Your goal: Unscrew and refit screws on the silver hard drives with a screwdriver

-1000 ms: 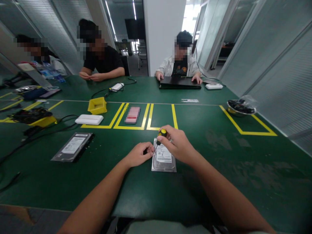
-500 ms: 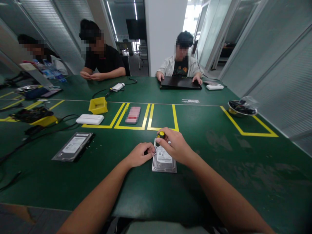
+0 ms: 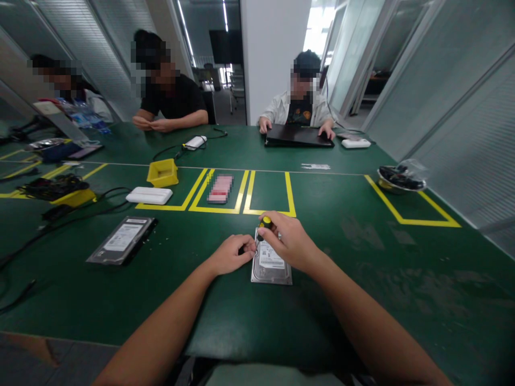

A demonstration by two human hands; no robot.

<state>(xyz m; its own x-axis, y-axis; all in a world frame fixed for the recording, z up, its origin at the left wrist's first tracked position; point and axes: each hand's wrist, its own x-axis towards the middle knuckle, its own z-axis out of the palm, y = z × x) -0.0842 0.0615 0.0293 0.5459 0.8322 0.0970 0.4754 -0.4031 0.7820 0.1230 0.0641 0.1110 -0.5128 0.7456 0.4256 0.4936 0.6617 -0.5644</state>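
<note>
A silver hard drive (image 3: 272, 272) with a white label lies flat on the green table in front of me. My right hand (image 3: 287, 236) is closed round the yellow-and-black handle of a screwdriver (image 3: 265, 221). The screwdriver is held over the drive's upper left part, its thin shaft pointing down toward the left edge. At that edge, my left hand (image 3: 235, 253) has its fingers curled and the thumb near the fingertips. Whether those fingers pinch the shaft or the drive's edge is too small to tell.
Another hard drive (image 3: 122, 240) lies to the left, near a white power bank (image 3: 149, 195) and a yellow bin (image 3: 162, 172). A pink item (image 3: 221, 188) sits inside yellow tape. At right stands a metal bowl (image 3: 401, 185) of dark parts. Across the table, a person holds a black panel (image 3: 298, 137).
The view has shifted very slightly. Both hands, the screwdriver and the hard drive keep nearly the same positions.
</note>
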